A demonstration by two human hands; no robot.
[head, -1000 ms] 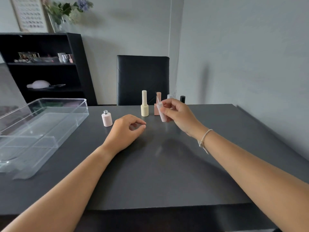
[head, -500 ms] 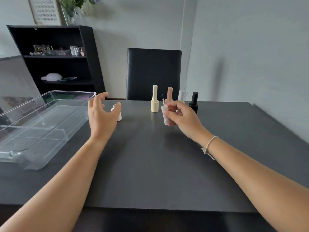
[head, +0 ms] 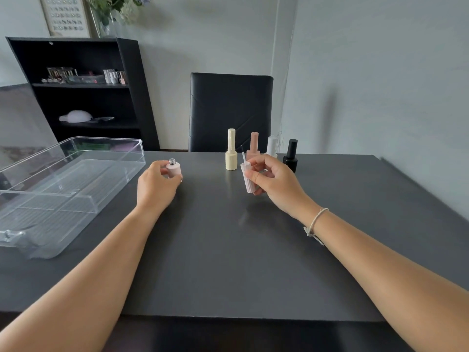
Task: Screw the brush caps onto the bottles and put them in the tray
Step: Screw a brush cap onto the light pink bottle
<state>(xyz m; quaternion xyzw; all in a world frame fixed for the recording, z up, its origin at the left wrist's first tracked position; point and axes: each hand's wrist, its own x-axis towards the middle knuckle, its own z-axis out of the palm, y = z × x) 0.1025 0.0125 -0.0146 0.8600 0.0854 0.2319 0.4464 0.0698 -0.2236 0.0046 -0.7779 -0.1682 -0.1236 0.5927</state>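
Lying along the table's [head: 228,250] left edge, the clear plastic tray [head: 76,179] holds no bottles. Just beside its right wall, toward the far edge, the left hand [head: 156,186] grasps the small pale pink bottle [head: 173,168], which is upright, its bare threaded neck uncapped (whether its base touches the table is hidden by the fingers). Right of it, the right hand [head: 271,179] is closed on the ribbed pale pink brush cap [head: 247,180], brush stem pointing up. Behind that hand, near the far edge, capped bottles stand in a row: cream bottle [head: 231,153], dusty pink bottle [head: 253,146], white bottle [head: 272,147], black bottle [head: 290,154]. The tabletop is matte dark grey. A black chair [head: 231,110] faces the far edge; a black shelf [head: 83,92] stands against the grey wall at left.
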